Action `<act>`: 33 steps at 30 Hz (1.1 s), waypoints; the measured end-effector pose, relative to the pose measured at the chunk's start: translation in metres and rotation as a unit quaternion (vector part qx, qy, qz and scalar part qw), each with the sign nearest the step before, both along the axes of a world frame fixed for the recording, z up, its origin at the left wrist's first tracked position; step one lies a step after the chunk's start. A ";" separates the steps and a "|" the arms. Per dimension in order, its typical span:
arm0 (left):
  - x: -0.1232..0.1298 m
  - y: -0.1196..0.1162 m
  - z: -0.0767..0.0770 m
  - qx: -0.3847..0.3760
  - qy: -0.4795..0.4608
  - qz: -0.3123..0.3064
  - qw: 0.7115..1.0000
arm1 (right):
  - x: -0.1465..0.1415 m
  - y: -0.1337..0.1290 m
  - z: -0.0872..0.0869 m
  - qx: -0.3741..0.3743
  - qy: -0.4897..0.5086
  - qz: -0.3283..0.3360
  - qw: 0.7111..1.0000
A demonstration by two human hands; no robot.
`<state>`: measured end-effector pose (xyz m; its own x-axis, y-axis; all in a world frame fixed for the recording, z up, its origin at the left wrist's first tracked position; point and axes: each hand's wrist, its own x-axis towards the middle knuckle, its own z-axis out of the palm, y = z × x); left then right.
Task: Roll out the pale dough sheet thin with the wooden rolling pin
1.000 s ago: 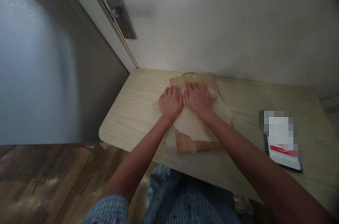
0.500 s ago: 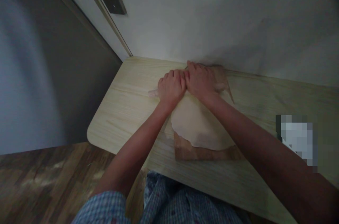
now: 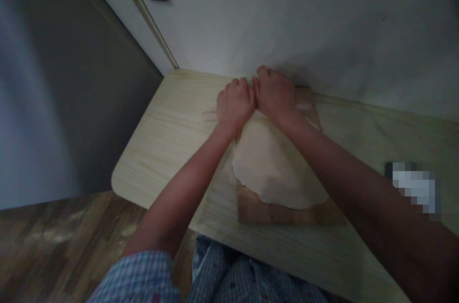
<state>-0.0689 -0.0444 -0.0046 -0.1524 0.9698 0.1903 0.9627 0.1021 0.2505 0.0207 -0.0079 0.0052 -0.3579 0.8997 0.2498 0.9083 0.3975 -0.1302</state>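
A broad sheet of pale dough [image 3: 276, 164] lies flattened on a brown wooden board [image 3: 258, 210]. Across its far part runs a rolling pin [image 3: 209, 115], whose light end sticks out left of my left hand [image 3: 235, 101]. That hand is closed over the pin, knuckles up. Right beside it, my right hand [image 3: 275, 93] is also curled over the pin, close to the wall. Most of the pin is hidden under both hands. My right forearm covers the dough's right edge.
The light wooden table [image 3: 154, 135] has a rounded left corner and meets a white wall [image 3: 322, 30] at the back. A blurred-out object [image 3: 412, 186] lies at the right. A grey panel [image 3: 89, 78] stands left, above the wood floor [image 3: 71, 245].
Both hands have moved away from me towards the wall with the rolling pin, and more of the dough's far part shows. The camera view has shifted slightly.
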 end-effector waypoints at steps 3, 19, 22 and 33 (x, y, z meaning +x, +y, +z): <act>-0.003 0.009 0.000 0.000 -0.005 0.000 1.000 | -0.002 0.006 0.001 0.011 -0.010 0.010 1.000; -0.008 0.029 0.000 -0.004 -0.004 -0.002 1.000 | -0.006 0.019 0.001 0.001 -0.027 -0.028 0.999; -0.006 0.018 -0.002 0.002 -0.006 0.021 1.000 | -0.004 0.011 -0.001 -0.020 -0.037 -0.049 0.998; 0.006 -0.046 -0.011 0.025 0.021 0.012 0.999 | 0.009 -0.051 -0.006 -0.051 -0.013 -0.064 0.997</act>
